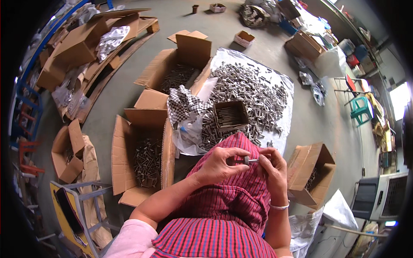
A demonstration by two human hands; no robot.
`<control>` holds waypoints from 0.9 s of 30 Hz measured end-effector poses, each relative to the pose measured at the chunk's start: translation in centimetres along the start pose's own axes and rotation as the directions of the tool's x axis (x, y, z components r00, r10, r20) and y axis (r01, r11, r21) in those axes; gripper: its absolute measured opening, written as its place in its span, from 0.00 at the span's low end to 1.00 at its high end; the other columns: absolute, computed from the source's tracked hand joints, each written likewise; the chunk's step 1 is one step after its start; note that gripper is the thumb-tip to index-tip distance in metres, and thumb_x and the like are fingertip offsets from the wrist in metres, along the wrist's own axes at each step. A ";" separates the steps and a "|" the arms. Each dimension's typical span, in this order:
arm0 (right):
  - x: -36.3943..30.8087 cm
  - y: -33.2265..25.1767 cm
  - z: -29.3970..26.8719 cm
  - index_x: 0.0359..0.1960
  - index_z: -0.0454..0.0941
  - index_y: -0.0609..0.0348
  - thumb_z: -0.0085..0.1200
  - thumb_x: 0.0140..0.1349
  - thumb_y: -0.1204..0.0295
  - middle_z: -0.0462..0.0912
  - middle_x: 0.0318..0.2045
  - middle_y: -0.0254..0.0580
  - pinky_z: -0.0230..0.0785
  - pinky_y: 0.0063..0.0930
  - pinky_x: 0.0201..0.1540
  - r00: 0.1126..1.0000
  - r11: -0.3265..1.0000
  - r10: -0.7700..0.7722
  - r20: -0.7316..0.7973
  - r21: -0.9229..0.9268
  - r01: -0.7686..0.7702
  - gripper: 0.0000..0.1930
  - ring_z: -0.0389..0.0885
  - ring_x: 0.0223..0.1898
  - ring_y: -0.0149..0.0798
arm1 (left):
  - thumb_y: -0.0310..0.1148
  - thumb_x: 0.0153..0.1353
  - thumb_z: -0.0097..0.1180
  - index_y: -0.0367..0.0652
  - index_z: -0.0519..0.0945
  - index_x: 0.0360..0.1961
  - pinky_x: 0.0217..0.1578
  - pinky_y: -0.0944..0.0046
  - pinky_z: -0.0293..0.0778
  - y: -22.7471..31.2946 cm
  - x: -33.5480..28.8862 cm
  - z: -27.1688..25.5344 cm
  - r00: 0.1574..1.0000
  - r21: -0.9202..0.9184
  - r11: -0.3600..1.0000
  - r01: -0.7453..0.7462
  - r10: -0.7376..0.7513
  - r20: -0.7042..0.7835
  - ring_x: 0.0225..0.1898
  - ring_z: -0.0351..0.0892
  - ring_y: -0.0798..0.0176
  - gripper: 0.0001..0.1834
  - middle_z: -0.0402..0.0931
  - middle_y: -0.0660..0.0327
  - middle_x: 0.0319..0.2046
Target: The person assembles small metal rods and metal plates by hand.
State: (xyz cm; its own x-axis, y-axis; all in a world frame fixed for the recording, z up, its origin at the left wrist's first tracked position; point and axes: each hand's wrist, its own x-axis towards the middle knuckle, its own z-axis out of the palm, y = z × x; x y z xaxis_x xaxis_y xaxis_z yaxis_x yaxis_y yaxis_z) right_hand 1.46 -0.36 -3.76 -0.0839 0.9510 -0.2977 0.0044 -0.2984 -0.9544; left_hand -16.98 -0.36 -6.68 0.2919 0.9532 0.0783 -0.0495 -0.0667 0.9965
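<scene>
Both hands meet above the lap: the left hand (219, 165) pinches a bolt (248, 160) by its head, and the right hand (273, 165) closes on its shank, seemingly threading a nut; next likely calls for twisting. Wrists bent inward. Beyond them lies the bolt pile (254, 92).

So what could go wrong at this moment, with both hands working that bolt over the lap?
The bolt is pinched only by fingertips of the left hand and right hand; it could slip and fall into the red striped cloth. A dropped bolt could also get lost in the loose bolt pile ahead.
</scene>
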 end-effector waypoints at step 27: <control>-1.5 -4.4 -4.5 0.42 0.69 0.64 0.51 0.58 0.76 0.71 0.21 0.32 0.57 0.16 0.19 0.997 0.997 -0.008 0.071 0.077 0.002 0.11 0.66 0.18 0.23 | 0.28 0.49 0.63 0.39 0.78 0.43 0.19 0.78 0.58 5.3 1.6 4.0 0.998 0.047 0.997 -0.065 0.066 -0.007 0.20 0.59 0.83 0.17 0.70 0.76 0.22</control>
State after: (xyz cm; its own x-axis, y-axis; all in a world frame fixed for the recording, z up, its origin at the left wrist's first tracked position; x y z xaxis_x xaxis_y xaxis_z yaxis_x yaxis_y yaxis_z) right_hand 6.05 -0.13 0.83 -0.1547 0.9450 -0.2880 -0.0729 -0.3016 -0.9506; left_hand -12.99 -0.37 -1.17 0.2815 0.9488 0.1433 -0.0237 -0.1424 0.9895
